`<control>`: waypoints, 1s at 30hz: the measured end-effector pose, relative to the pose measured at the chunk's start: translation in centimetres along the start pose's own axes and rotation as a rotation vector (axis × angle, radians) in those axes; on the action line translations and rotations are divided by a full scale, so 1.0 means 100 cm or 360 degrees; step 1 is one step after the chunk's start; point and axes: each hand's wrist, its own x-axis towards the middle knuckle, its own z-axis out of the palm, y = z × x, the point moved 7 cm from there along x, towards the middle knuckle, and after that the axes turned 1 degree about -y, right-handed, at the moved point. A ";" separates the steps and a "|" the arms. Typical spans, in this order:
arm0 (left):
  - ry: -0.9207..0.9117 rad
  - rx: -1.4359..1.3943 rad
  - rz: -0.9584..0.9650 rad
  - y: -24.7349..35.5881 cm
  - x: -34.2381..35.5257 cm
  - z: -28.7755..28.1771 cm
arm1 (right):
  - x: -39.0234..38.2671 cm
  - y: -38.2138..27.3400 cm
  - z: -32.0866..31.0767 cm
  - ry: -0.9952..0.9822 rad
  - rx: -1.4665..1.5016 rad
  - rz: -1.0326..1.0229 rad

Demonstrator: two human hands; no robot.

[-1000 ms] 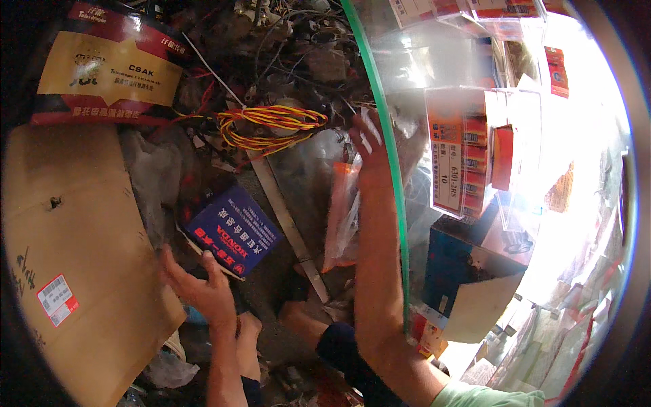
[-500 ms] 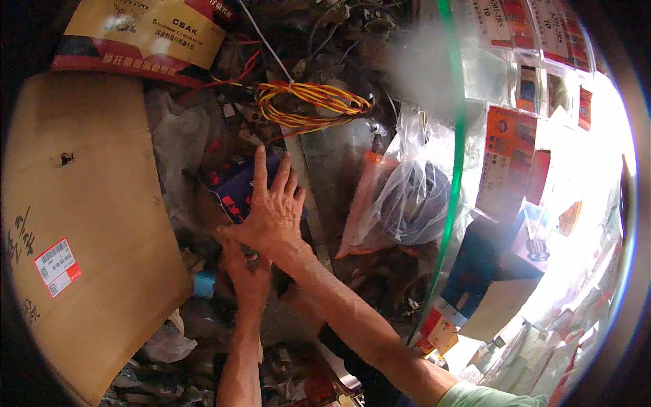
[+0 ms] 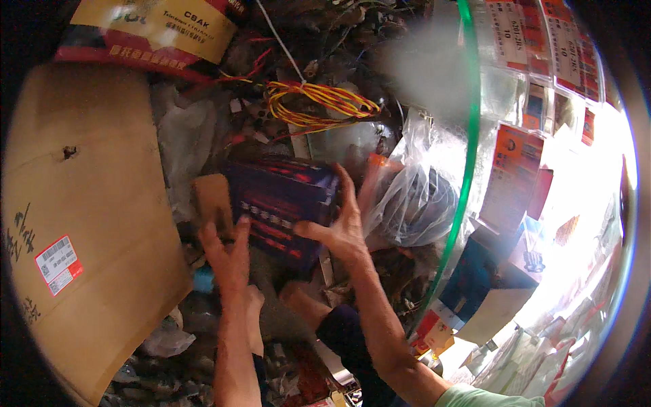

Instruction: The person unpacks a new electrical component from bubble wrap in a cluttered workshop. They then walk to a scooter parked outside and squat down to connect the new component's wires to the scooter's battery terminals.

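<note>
A dark blue cardboard box (image 3: 278, 193) with red and white print is held tilted in front of me, somewhat blurred. My right hand (image 3: 344, 227) grips its right end, the thumb on the front face and the fingers over the top edge and side. At the box's left end a plain brown cardboard flap (image 3: 212, 200) sticks out. My left hand (image 3: 229, 261) is just below that flap, fingers apart, with the fingertips close to the flap and the box's lower left corner. Whether they touch is hard to make out.
A large brown carton (image 3: 95, 203) fills the left side. Beyond the box lie a coil of yellow-red wire (image 3: 322, 102) and a printed carton (image 3: 146, 37). To the right are a clear plastic bag (image 3: 417, 203), a green-edged glass pane (image 3: 468, 115) and stacked small packages (image 3: 515, 169).
The blue box has turned and swung right, its broad printed face now showing. My right hand has moved from over it to its right end. My left hand's fingers have spread.
</note>
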 end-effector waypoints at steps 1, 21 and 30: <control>0.0101 0.0123 0.0021 0.009 -0.007 -0.001 | -0.007 0.007 -0.006 -0.0051 0.0300 0.0034; -0.0919 0.0209 0.1043 0.133 -0.058 0.083 | -0.041 0.075 -0.064 0.0515 0.1343 0.0582; -0.1037 0.0124 0.1232 0.143 -0.045 0.139 | -0.022 0.059 -0.093 0.1119 0.0799 0.0076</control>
